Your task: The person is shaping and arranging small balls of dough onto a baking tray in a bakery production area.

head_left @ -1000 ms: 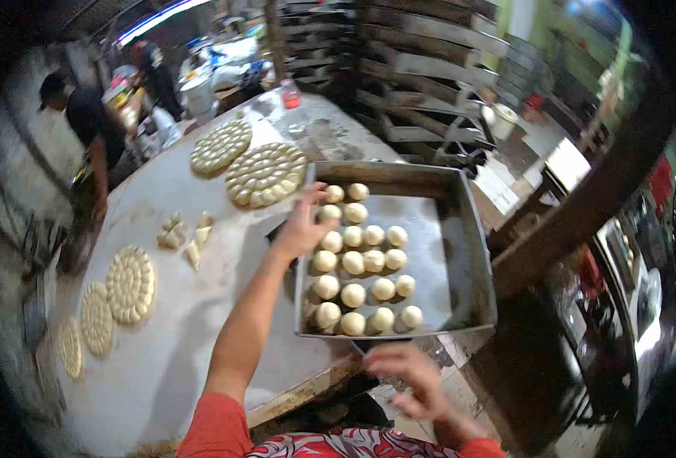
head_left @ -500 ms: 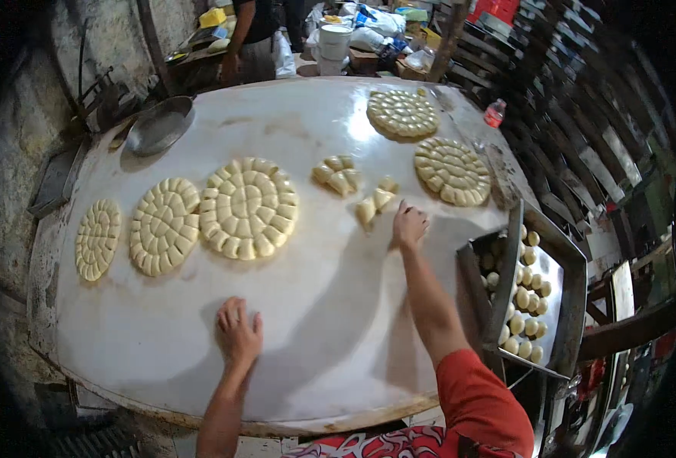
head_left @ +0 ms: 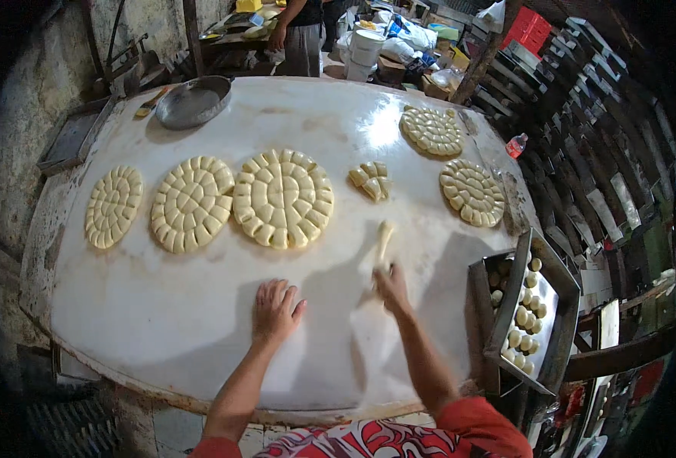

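Observation:
My left hand (head_left: 277, 311) rests on the white tabletop (head_left: 162, 305), holding nothing, its fingers spread. My right hand (head_left: 391, 288) is closed round the near end of a pale dough strip (head_left: 384, 238), which stretches away from it over the table; motion smears the fingertips. Beyond the strip sits a small cluster of dough pieces (head_left: 371, 181). Left of that cluster lies a large round of dough pieces packed in rings (head_left: 283, 198), touching a second dough round (head_left: 193, 204). A narrower-looking dough round (head_left: 114, 207) lies at the far left.
Two more dough rounds, one nearer (head_left: 472, 192) and one farther (head_left: 432, 130), lie at the right. Metal trays (head_left: 517, 298) with dough balls stand at the right edge. A round pan (head_left: 194, 102) and a brush (head_left: 150, 103) lie far left. Another person (head_left: 303, 38) stands behind the table.
My right hand has come back toward me; the dough by it now shows as one long strip instead of separate lumps. The whole view has shifted, while my left hand stays on the table.

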`<action>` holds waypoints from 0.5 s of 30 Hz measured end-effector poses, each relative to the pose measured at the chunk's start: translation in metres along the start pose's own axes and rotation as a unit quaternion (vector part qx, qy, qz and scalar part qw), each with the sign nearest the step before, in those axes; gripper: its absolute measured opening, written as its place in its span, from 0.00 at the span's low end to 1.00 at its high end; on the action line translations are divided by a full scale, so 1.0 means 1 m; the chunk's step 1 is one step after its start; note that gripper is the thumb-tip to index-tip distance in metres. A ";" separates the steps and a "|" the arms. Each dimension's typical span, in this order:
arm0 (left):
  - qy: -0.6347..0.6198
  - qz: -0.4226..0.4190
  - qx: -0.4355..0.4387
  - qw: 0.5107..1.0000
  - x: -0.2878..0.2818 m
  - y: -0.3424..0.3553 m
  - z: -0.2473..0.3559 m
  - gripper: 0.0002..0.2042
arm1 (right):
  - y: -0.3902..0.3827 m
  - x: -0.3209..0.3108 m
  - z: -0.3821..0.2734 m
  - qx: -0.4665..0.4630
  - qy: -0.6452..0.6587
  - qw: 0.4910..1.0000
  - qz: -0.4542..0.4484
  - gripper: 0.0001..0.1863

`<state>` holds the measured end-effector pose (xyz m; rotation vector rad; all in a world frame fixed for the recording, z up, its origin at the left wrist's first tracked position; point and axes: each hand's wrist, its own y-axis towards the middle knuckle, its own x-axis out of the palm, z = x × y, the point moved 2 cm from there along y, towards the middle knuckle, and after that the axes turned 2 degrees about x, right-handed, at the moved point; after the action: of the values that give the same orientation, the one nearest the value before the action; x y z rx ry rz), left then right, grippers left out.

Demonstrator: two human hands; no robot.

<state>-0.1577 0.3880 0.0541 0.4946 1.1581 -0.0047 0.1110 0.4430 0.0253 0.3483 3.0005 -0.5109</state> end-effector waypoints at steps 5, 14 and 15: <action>-0.248 -0.020 0.071 0.966 0.043 -0.024 0.115 0.11 | -0.160 -0.033 0.077 -0.076 -0.132 0.987 -0.040 0.16; -0.164 -0.030 0.131 0.977 0.097 -0.003 0.155 0.12 | -0.307 -0.228 0.035 0.112 -0.063 0.958 -0.256 0.14; -0.157 -0.028 0.124 0.979 0.097 -0.001 0.164 0.12 | -0.314 -0.252 0.030 0.110 -0.063 0.956 -0.265 0.14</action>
<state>0.0254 0.3495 0.0190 0.6563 0.8645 -0.2706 0.2830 0.0913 0.1252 -0.4817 2.8897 -0.8713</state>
